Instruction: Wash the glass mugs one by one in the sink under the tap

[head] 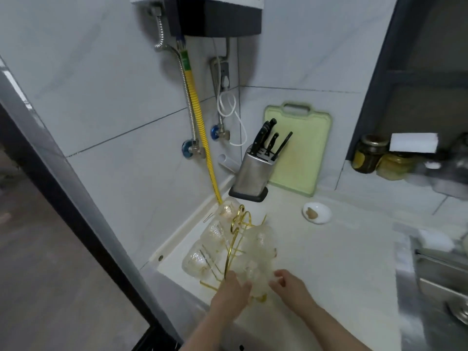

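The surface [342, 262] was pale and ran from the corner wall across to the steel sink [440, 282], of which only the near left edge showed at the far right of the view. No tap and no running water were visible, so I judged that washing had not begun for the mug in hand.

The gold wire rack [236, 239] stood well left of the sink, on a white tray [174, 252] against the wall. The glass mugs [215, 231] hung or lay about that rack; at least three textured ones showed on its left side, and more blurred glass on its right. I could not tell which, if any, were already washed.

Behind the rack stood the knife block [253, 171] and the green cutting board [298, 153]; a small white dish [317, 212] lay just right of the rack.

Your left hand [231, 293] was at the near foot of the rack, fingers curled toward a mug; whether that grip had closed on the glass could not be told through the blur. Your right hand [288, 285] sat just right of the same mug, fingers bent at it, contact likewise unclear.

Assessment: you were at the fetching step. Left to do, by my judgement: lift a mug free of the wire, carry it right to the sink, rinse it, then repeat for each.
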A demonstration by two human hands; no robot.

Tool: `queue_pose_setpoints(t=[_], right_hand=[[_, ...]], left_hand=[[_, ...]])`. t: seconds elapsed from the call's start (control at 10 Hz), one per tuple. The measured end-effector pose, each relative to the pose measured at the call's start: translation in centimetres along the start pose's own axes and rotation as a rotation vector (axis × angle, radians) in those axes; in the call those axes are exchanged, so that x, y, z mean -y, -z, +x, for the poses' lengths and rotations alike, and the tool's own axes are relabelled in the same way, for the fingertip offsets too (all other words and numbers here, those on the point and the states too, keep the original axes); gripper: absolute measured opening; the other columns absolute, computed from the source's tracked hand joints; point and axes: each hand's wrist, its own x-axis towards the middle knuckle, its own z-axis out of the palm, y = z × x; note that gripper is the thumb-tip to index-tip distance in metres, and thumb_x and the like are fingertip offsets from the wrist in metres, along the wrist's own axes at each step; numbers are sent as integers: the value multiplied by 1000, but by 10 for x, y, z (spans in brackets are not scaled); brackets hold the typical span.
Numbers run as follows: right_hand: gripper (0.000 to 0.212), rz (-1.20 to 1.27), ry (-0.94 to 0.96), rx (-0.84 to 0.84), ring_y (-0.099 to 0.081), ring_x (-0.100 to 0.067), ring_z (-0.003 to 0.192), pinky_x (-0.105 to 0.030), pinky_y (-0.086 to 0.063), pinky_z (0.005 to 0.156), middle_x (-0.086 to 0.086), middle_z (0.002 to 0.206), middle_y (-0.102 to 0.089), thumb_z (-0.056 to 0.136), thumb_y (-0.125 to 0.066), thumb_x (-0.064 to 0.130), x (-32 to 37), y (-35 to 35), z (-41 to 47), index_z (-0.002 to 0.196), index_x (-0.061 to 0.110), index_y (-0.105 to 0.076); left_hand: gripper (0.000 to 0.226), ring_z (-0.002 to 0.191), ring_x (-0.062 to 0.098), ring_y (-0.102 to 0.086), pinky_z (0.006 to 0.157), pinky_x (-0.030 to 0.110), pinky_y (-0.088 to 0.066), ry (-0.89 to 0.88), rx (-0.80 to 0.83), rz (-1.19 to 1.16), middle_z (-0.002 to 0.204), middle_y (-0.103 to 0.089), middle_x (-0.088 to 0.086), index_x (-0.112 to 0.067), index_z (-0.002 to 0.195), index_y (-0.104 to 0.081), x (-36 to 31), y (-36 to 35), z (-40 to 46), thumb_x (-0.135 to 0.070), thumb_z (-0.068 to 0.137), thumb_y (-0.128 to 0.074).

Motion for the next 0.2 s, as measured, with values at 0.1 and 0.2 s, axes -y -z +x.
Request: queue_pose_setpoints(t=[0.1,0.2], right_hand=[[51,-386,-25,-33,-46,-20,127,-34,-36,103,-2,138,-49,95,-43,44,-4,17,-20,141,22,-35],[54,-573,-31,-167,-40,-21,133,-42,-29,110,1,145,-43,96,-40,42,-5,41,-39,146,25,-27]], left_hand=[[45,108,20,-55,88,31,-41,-99,63,427,125,-57,3,-13,125,-47,-9,26,1,-45,93,-42],[41,109,20,-58,79,30,-39,-199,-19,720,119,-61,1,-16,116,-57,-29,51,-1,-44,93,-39]])
